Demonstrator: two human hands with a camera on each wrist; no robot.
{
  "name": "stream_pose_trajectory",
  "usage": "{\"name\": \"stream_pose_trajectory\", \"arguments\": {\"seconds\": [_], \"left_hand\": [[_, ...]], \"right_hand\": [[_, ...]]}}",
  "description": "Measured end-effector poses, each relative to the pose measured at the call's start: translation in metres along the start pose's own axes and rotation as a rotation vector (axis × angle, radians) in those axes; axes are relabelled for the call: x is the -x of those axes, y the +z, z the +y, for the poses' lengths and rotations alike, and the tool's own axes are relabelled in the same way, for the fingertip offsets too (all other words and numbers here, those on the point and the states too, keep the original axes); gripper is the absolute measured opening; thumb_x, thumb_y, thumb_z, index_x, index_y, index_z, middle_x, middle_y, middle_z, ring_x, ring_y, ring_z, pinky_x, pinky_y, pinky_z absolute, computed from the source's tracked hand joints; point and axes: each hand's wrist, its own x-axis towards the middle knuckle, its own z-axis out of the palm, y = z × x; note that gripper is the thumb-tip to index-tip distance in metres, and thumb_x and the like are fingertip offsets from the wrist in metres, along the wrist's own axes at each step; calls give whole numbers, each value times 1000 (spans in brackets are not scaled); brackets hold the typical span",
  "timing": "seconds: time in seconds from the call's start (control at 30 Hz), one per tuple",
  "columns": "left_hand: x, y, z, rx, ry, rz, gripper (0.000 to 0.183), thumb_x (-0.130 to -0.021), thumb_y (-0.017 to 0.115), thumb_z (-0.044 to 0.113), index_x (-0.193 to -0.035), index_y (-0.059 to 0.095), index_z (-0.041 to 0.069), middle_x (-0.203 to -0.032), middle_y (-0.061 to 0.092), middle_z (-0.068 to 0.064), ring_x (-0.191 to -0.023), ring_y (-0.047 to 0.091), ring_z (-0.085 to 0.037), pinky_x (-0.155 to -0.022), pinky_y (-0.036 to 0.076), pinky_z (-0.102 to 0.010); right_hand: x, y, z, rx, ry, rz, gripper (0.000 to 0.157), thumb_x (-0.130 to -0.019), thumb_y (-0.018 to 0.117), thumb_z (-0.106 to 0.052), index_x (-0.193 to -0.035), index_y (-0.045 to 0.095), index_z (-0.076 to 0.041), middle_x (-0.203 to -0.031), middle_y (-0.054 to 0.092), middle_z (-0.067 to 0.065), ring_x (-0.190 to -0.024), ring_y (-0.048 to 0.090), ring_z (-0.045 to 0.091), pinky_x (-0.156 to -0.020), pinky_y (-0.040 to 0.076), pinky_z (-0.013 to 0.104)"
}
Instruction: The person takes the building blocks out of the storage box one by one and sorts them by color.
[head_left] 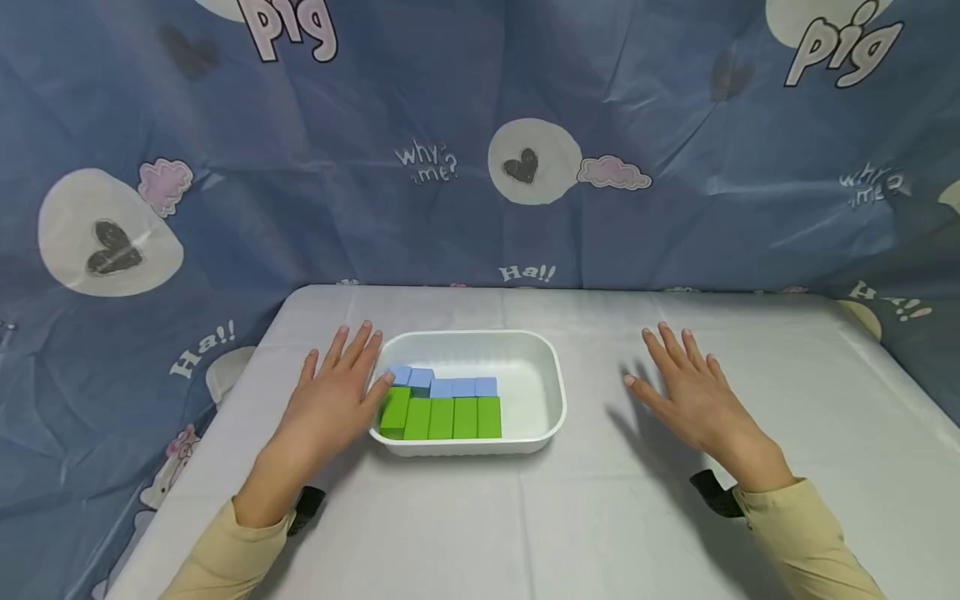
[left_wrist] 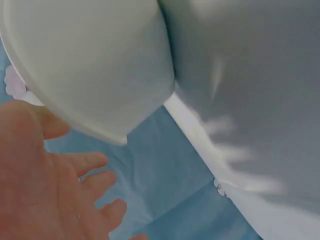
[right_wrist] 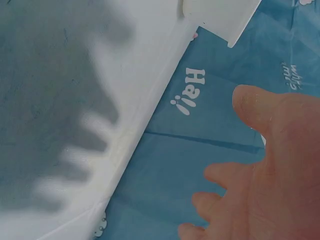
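A white plastic tray (head_left: 525,417) with rounded corners stands on the table, left of the middle. Inside, along its left and front side, lies a row of green blocks (head_left: 441,418) with several light blue blocks (head_left: 462,387) behind them. My left hand (head_left: 330,408) is spread over the tray's left edge, its thumb overlapping the rim in the head view. In the left wrist view the tray's outer wall (left_wrist: 95,60) rises beside that hand. Well right of the tray my right hand (head_left: 693,404) hovers above its own shadow, fingers spread and holding nothing.
A white cloth (head_left: 465,525) covers the table. Behind it and down the left side hangs a blue printed curtain (head_left: 420,233). Each wrist wears a black strap (head_left: 714,493) below a beige sleeve (head_left: 806,542).
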Motion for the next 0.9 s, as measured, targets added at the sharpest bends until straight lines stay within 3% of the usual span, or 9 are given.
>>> {"name": "stream_pose_trajectory", "arguments": {"seconds": [0.23,0.7,0.9], "left_hand": [[6,12,6,22,64,-37,75,-100,44,51,-157,22,7,-163,14,-10,-149,5,-33,-113,7,-63],[4,21,8,108,32,-49,72,-103,39,50,-157,20,6,-164,4,-12,-149,0,-33,-113,5,-63],[3,23,10,93,19,-41,69,-103,43,44,-157,23,5,-164,5,-13,-149,1,-33,-113,5,-63]], "right_hand": [[-1,3,-1,-8,-15,11,82,-101,36,-59,-160,5,-12,-163,-7,12,-147,-13,36,-110,0,67],[-7,13,-13,10,-66,63,79,-101,41,-56,-159,15,-10,-164,1,12,-149,-6,34,-112,2,64],[-10,20,-22,17,-98,98,77,-100,45,-54,-158,19,-10,-164,3,9,-149,-2,34,-113,7,63]]}}
